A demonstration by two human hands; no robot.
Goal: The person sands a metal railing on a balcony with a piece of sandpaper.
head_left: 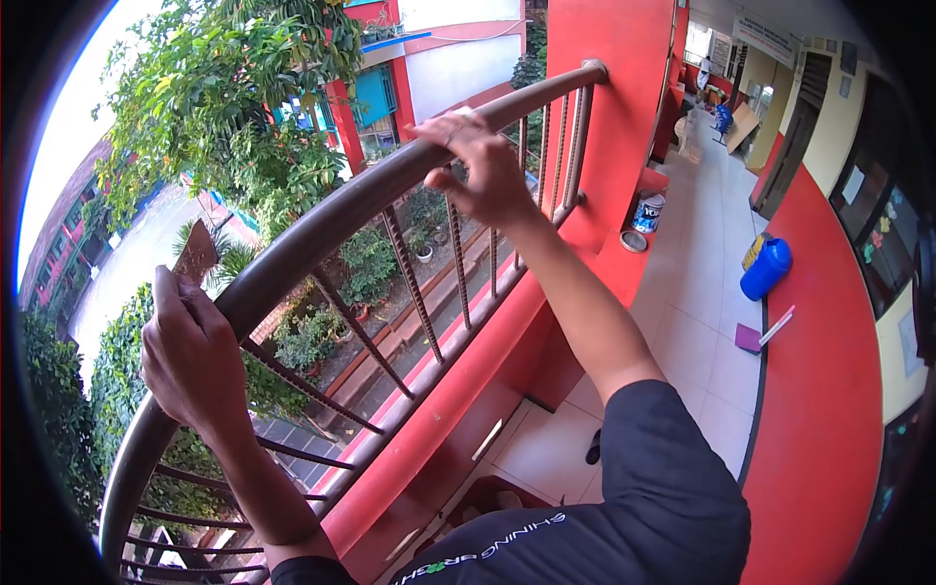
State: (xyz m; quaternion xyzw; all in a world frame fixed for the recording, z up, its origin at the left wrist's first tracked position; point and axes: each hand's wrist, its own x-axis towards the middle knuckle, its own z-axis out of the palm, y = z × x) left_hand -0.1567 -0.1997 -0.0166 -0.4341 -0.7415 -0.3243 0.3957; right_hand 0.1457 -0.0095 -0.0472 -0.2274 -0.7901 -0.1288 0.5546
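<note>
A brown metal handrail (341, 216) curves along the balcony above twisted vertical bars (411, 271). My left hand (190, 351) is at the rail's outer side on the left, its fingers closed on a small brown sheet, probably sandpaper (197, 252), which sticks up above them. Farther along, my right hand (473, 166) rests on top of the rail with its fingers spread and its thumb apart; nothing shows in it. The underside of its palm is hidden.
A red pillar (604, 127) stands at the rail's far end, with a paint can (647, 213) and a lid (634, 241) beside it. Along the corridor are a blue bin (766, 268), a dustpan (749, 338) and a distant person (704, 73). Trees (234, 88) grow outside.
</note>
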